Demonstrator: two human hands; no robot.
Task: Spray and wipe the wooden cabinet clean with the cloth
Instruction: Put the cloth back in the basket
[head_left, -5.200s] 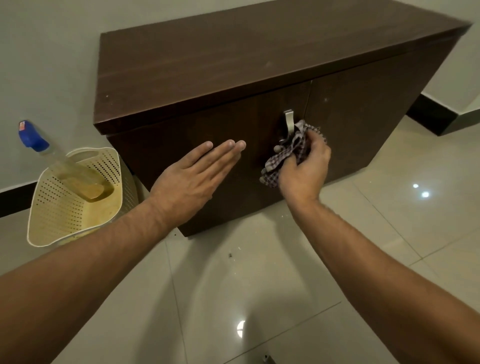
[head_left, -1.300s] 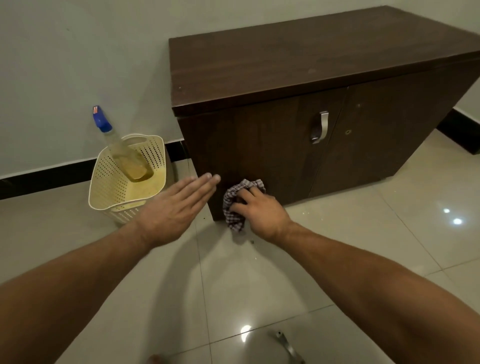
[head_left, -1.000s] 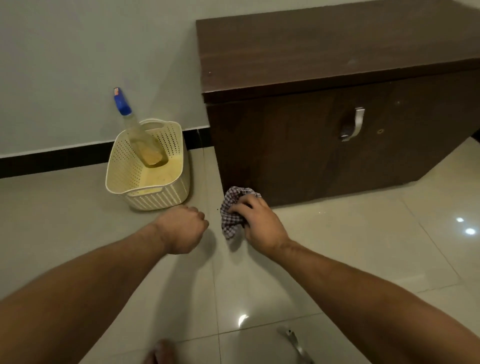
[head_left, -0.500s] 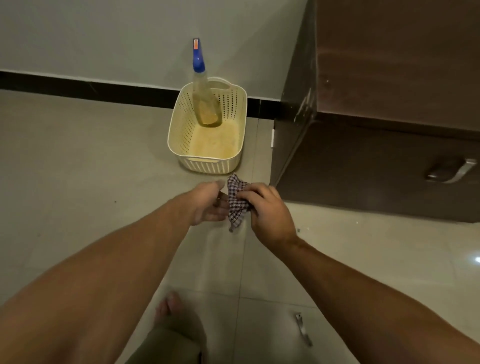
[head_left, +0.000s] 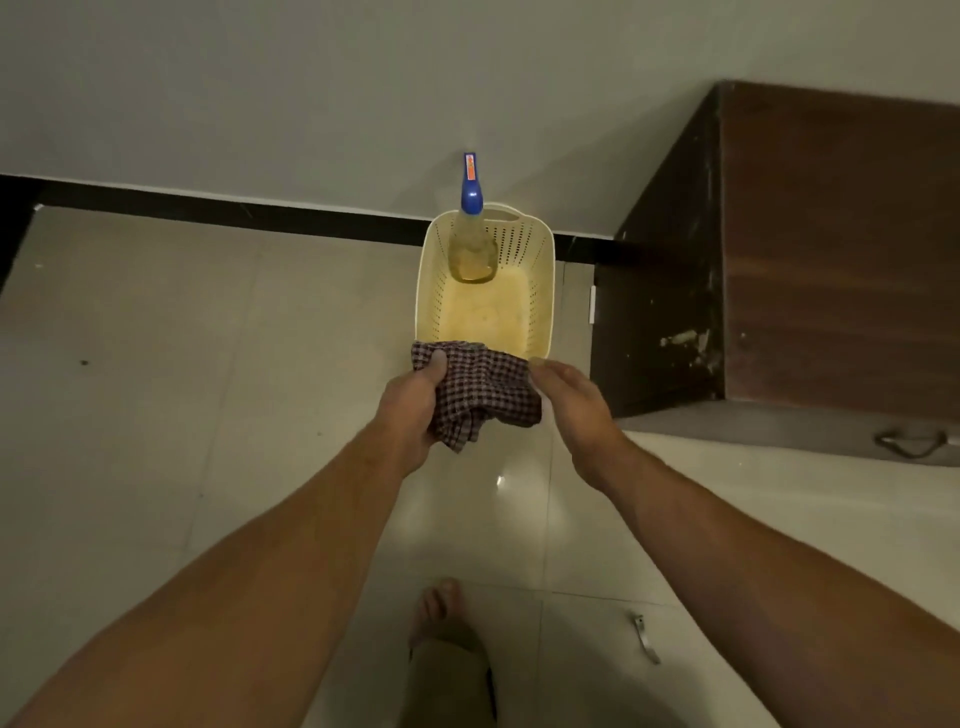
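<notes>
Above basket (head_left: 540, 312), left hand (head_left: 410, 410) gripping cloth (head_left: 483, 389)

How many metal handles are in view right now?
2. One handle is on the cabinet front at right; another loose handle lies on the floor near the bottom. Others may be out of frame.

Tile floor (head_left: 156, 364) w/ basket (head_left: 543, 291), cabinet (head_left: 831, 260)

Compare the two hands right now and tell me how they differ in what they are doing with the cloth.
The left hand is closed around the checked cloth, thumb on top, holding it up; the right hand is open with its fingers extended.
The left hand carries the bunched hanging part; the right hand lies only at the cloth's right edge, and whether it touches cannot be told.
Both hover above the floor just in front of the cream basket.
</notes>
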